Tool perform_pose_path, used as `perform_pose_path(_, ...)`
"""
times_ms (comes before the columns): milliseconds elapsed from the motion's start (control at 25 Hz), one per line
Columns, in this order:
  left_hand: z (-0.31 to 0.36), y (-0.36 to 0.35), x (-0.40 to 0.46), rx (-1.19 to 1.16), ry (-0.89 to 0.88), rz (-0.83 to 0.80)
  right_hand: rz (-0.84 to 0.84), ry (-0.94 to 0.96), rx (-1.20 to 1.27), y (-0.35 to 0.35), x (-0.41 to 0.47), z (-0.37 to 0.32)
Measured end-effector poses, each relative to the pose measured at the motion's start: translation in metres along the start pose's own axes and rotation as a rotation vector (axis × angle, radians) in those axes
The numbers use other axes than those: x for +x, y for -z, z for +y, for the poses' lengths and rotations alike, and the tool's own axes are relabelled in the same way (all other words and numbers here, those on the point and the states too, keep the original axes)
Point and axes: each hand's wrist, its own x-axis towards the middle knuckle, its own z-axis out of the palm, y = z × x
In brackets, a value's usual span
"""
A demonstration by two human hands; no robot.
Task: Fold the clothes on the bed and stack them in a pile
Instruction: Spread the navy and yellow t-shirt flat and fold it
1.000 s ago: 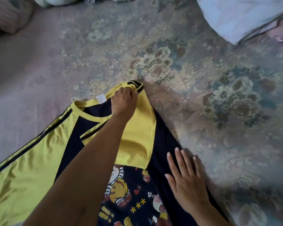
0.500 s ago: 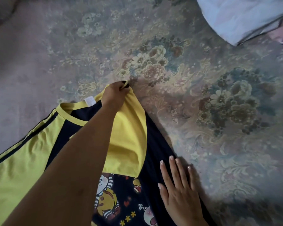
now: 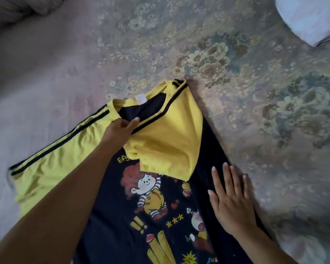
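1. The setting is a bed covered with a faded floral spread; the shirt lies face up on it, near the lower middle of the view, its navy body printed with cartoon figures and its collar pointing away from the person.
2. The right sleeve, yellow, is already turned in over the chest, its cuff edge resting just above the print. The left sleeve lies spread out flat toward the left, not yet folded.
3. The left hand reaches across the shirt to the collar. Its thumb points forward and the fingers seem bunched at the neckline where the folded sleeve meets it, but whether they pinch cloth or only press it cannot be told.
4. The right hand lies flat, fingers straight and slightly apart, pressing the right side of the body at the fold line and holding nothing.
5. The step in hand looks like setting this first side fold. To do it well, the right hand should likely keep the edge pinned while the left smooths the sleeve downward so the fold runs straight from shoulder to hem.
6. The puckered yellow cloth near the left wrist would be worth flattening first, since a trapped wrinkle would probably make the pile lumpy.
7. Matching the left sleeve's fold to this one should give an even shape.
8. A white cloth sits at the top right corner, well apart from the shirt.
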Motion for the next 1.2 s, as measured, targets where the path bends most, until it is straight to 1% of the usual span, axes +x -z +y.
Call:
perform_pose_path(80,-0.012,-0.002,-0.016,-0.127,0.157,0.017,-0.002,-0.002,-0.019,-0.002,-0.003,-0.002)
perform_pose_path(160,-0.017,-0.016,-0.028,-0.326,0.359,-0.043,-0.034,-0.028,-0.021,0.005,-0.001,-0.006)
perform_pose_path(200,-0.016,-0.022,-0.032,-0.417,0.436,-0.081,-0.035,-0.042,-0.026,0.009,0.0,-0.007)
perform_pose_path(240,-0.015,-0.026,-0.035,-0.491,0.46,-0.083,-0.027,-0.045,-0.034,0.011,-0.002,-0.009)
perform_pose_path(280,-0.013,-0.028,-0.039,-0.571,0.445,-0.046,-0.018,-0.035,-0.032,0.014,-0.007,-0.014)
perform_pose_path(320,-0.012,-0.029,-0.042,-0.658,0.385,0.022,-0.016,-0.018,-0.016,0.017,-0.017,-0.02)
perform_pose_path(360,-0.012,-0.027,-0.046,-0.718,0.287,0.099,-0.017,0.011,0.003,0.016,-0.032,-0.024)
perform_pose_path(400,-0.01,-0.025,-0.053,-0.737,0.203,0.169,-0.025,0.048,0.019,0.013,-0.051,-0.028)
perform_pose_path(440,-0.01,-0.024,-0.059,-0.758,0.161,0.215,-0.041,0.081,0.026,0.01,-0.068,-0.031)
perform_pose_path(480,-0.012,-0.027,-0.062,-0.786,0.187,0.218,-0.064,0.092,0.026,0.01,-0.082,-0.032)
perform_pose_path(520,-0.014,-0.032,-0.063,-0.82,0.286,0.176,-0.083,0.083,0.028,0.009,-0.092,-0.03)
perform_pose_path(560,-0.013,-0.034,-0.066,-0.835,0.433,0.09,-0.095,0.071,0.028,0.008,-0.099,-0.028)
perform_pose_path(600,-0.011,-0.034,-0.071,-0.775,0.531,-0.015,-0.105,0.063,0.026,0.007,-0.106,-0.027)
perform_pose_path(640,-0.009,-0.035,-0.074,-0.665,0.547,-0.083,-0.118,0.056,0.03,0.009,-0.111,-0.028)
perform_pose_path(680,-0.006,-0.036,-0.075,-0.554,0.493,-0.08,-0.122,0.048,0.034,0.012,-0.114,-0.028)
perform_pose_path(720,-0.002,-0.037,-0.077,-0.525,0.384,-0.019,-0.121,0.04,0.031,0.012,-0.118,-0.028)
perform_pose_path(760,0.002,-0.035,-0.08,-0.543,0.269,0.063,-0.126,0.037,0.02,0.012,-0.122,-0.027)
perform_pose_path(800,0.003,-0.033,-0.083,-0.609,0.222,0.084,-0.141,0.041,0.013,0.012,-0.126,-0.027)
perform_pose_path(840,0.005,-0.031,-0.084,-0.686,0.235,0.053,-0.15,0.045,0.008,0.014,-0.129,-0.028)
perform_pose_path(880,0.007,-0.029,-0.086,-0.76,0.328,-0.02,-0.149,0.05,-0.002,0.014,-0.13,-0.029)
perform_pose_path(920,0.007,-0.027,-0.088,-0.779,0.448,-0.126,-0.153,0.055,-0.013,0.014,-0.13,-0.028)
perform_pose_path(960,0.006,-0.025,-0.091,-0.747,0.518,-0.216,-0.161,0.063,-0.029,0.013,-0.13,-0.028)
perform_pose_path(1000,0.004,-0.024,-0.094,-0.7,0.552,-0.292,-0.173,0.062,-0.036,0.014,-0.131,-0.03)
perform_pose_path(1040,0.001,-0.025,-0.094,-0.66,0.576,-0.32,-0.178,0.055,-0.038,0.014,-0.132,-0.031)
perform_pose_path(1080,-0.002,-0.027,-0.093,-0.605,0.579,-0.31,-0.178,0.046,-0.04,0.015,-0.132,-0.031)
perform_pose_path(1120,-0.006,-0.03,-0.094,-0.53,0.526,-0.264,-0.178,0.039,-0.044,0.015,-0.132,-0.031)
perform_pose_path(1160,-0.012,-0.032,-0.094,-0.473,0.437,-0.185,-0.178,0.036,-0.048,0.016,-0.132,-0.031)
perform_pose_path(1200,-0.018,-0.034,-0.096,-0.468,0.365,-0.121,-0.177,0.034,-0.051,0.016,-0.133,-0.031)
